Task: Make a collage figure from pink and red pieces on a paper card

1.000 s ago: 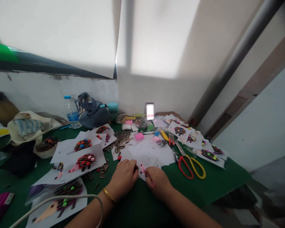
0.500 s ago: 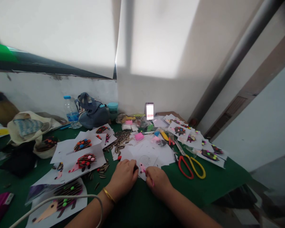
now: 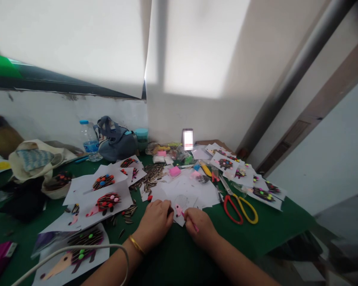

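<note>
A small white paper (image 3: 180,221) with a pink clay animal head (image 3: 179,209), dotted with dark spots, lies between my hands. My left hand (image 3: 158,216) rests on the left side of the paper, fingers curled together. Something dark shows by its thumb, too hidden to name. My right hand (image 3: 199,224) is closed around a thin pink stick (image 3: 196,228), whose tip points at the clay head. Behind lie loose white sheets (image 3: 193,194), one with a pencil sketch, and a pink clay block (image 3: 175,171).
Sunflower seeds (image 3: 150,176) are heaped left of the sheets. Red-and-yellow scissors (image 3: 234,204) lie to the right. Finished hedgehog pictures (image 3: 116,188) cover both sides. A water bottle (image 3: 91,143), a blue bag (image 3: 117,143) and a phone (image 3: 188,140) stand behind. A white cable (image 3: 77,248) crosses lower left.
My right hand has turned a little and shifted slightly right, so more of the pink stick shows. My left hand and the paper stay in place.
</note>
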A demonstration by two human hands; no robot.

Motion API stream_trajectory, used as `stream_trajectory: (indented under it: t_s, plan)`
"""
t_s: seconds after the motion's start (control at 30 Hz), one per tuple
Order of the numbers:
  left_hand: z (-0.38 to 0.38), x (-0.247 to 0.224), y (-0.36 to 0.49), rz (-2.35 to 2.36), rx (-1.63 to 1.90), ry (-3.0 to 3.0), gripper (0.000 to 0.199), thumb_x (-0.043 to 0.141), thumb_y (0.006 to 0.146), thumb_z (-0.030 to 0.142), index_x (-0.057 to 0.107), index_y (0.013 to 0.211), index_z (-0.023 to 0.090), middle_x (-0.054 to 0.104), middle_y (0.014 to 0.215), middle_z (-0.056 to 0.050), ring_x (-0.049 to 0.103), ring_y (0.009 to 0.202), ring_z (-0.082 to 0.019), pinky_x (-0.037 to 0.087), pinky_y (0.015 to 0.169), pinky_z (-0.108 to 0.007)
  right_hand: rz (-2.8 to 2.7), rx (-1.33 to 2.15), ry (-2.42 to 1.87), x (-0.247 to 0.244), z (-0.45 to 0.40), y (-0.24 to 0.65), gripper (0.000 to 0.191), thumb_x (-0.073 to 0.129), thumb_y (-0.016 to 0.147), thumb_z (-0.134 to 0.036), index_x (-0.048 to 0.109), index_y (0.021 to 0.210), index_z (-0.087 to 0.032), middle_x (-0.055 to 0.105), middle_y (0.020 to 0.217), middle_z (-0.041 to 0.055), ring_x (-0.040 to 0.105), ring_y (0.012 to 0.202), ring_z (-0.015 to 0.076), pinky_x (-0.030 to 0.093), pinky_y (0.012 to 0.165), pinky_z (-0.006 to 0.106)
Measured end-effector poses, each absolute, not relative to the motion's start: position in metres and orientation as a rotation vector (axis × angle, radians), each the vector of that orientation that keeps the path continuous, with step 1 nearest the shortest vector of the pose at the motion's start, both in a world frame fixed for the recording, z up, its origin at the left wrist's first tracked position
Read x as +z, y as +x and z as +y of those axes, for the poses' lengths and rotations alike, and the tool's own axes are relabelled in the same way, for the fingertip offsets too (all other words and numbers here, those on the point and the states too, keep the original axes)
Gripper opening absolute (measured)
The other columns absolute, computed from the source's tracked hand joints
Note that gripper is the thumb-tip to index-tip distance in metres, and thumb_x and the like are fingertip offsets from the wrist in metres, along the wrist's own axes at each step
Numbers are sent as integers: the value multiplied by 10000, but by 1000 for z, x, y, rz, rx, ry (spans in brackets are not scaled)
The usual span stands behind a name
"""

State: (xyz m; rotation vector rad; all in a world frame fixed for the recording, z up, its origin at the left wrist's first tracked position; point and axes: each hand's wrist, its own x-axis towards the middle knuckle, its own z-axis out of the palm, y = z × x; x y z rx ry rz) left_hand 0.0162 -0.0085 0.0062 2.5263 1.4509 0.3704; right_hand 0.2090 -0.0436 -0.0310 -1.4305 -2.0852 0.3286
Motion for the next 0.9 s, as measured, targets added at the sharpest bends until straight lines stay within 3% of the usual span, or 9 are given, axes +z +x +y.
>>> stream_trajectory:
  t_s: [0.9]
  plan:
    - [-9, 5, 16, 1441, 403, 2549, 197, 455, 915, 240, 584, 1058, 200, 655, 935, -71, 579, 975, -244, 385, 895, -371, -2027, 361, -1475, -29, -44, 210, 148, 430, 772, -118, 540, 715, -200, 578, 677, -2, 515, 647, 143, 315, 629, 248]
